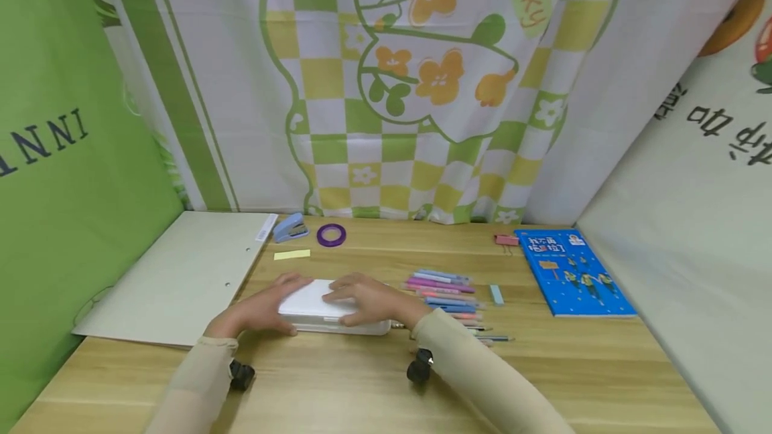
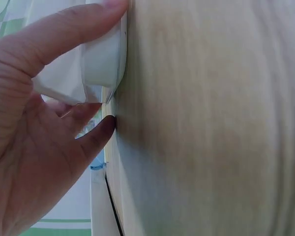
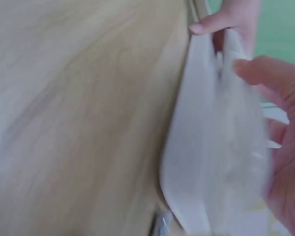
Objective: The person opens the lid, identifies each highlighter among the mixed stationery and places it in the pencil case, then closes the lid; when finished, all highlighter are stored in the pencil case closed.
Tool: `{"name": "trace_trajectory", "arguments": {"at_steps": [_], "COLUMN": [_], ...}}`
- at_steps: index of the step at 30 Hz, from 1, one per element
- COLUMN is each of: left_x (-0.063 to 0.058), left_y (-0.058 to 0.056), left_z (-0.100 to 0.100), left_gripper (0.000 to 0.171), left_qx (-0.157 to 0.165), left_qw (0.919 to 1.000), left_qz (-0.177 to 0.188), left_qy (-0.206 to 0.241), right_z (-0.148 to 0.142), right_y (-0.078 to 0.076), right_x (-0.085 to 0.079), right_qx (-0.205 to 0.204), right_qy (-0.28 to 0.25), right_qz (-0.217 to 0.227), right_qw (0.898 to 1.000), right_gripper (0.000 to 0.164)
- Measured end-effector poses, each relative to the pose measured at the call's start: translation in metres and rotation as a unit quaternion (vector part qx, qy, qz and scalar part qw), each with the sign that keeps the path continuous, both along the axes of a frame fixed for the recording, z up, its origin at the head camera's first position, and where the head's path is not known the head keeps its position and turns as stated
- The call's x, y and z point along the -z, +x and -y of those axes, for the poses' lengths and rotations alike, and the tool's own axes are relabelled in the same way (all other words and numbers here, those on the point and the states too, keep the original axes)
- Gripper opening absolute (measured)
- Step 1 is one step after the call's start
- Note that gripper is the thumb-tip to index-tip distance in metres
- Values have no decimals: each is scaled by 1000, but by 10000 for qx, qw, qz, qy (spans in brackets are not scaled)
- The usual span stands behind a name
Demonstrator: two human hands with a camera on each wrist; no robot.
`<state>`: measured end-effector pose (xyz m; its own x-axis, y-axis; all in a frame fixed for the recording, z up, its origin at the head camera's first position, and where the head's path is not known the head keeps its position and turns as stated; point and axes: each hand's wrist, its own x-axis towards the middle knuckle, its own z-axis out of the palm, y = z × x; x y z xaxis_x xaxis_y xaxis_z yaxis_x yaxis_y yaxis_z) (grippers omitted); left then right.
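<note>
A white plastic pencil case [image 1: 368, 328] lies on the wooden table in front of me, long side towards me. My left hand [image 1: 256, 307] grips its left end, thumb along the near side and fingers on the far side. The thumb presses the case's edge [image 2: 101, 64] in the left wrist view. Over the top, my right hand [image 1: 370, 297] pinches the lid [image 3: 241, 147], its thumb at the near edge. A gap shows between lid and base [image 3: 187, 147] in the blurred right wrist view. Right beside the case lie several pens and pencils [image 1: 446, 300].
A large pale folder [image 1: 181, 273] covers the table's left side. Behind the case are a blue stapler [image 1: 291, 228], purple tape roll [image 1: 332, 235] and yellow paper strip [image 1: 292, 254]. Rightward lie a small teal block [image 1: 496, 295], pink binder clip [image 1: 506, 240] and blue book [image 1: 575, 273].
</note>
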<state>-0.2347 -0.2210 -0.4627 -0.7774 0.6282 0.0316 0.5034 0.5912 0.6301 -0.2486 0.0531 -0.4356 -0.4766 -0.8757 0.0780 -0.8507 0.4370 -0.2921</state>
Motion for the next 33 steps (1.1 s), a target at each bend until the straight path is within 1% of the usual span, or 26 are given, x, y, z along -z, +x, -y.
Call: {"name": "trace_trajectory", "arguments": {"at_steps": [3,6,8,10,12,16,18,20,22,23,25,26,27,28,29,32,33], "left_x": [1,-1,-3,-3,-2,2,3,4,5,6,7,8,8,9,9,8,8], "left_y": [1,3,4,5,5,4,3,2,1,1,0,0,0,1,1,3,3], "left_z": [1,2,1,1,1,2,2,2,1,1,1,1,1,1,0,0,0], "left_gripper": [103,113,120,128,135,144,147,148,148,147,147,147,147,147,147,145,144], "left_qx": [-164,-499,-684,-856,-961,-1135,-1205,-1240,-1230,-1198,-1087,-1041,-1005,-976,-936,-858,-827], "left_qw": [9999,9982,9964,9934,9911,9881,9872,9872,9878,9884,9900,9902,9908,9910,9913,9926,9930], "left_qz": [55,332,494,669,746,806,807,785,728,701,636,622,585,593,588,559,572], "left_qy": [-4,13,121,359,539,649,657,631,614,611,634,687,688,696,713,644,620], "right_z": [-16,-32,-41,-48,-52,-58,-59,-61,-63,-64,-64,-64,-63,-61,-60,-55,-54], "right_y": [8,11,10,7,5,0,-3,-7,-13,-16,-23,-26,-30,-33,-37,-46,-49], "right_x": [-5,-7,-7,-6,-6,-5,-5,-4,-4,-4,-4,-3,-2,-1,0,4,7], "right_qx": [168,341,477,595,695,730,834,1048,1374,1586,1970,2183,2420,2662,2879,3409,3518], "right_qy": [161,52,-207,-541,-866,-1371,-1599,-1930,-2370,-2596,-3033,-3233,-3385,-3537,-3688,-4158,-4274], "right_qz": [78,315,503,656,637,407,434,646,926,1109,1449,1662,1890,2132,2360,3009,3148], "right_qw": [9997,9989,9974,9946,9918,9870,9826,9734,9573,9461,9210,9056,8894,8710,8517,7876,7710], "right_gripper": [53,51,48,46,44,39,36,33,30,30,29,30,30,31,31,31,31]}}
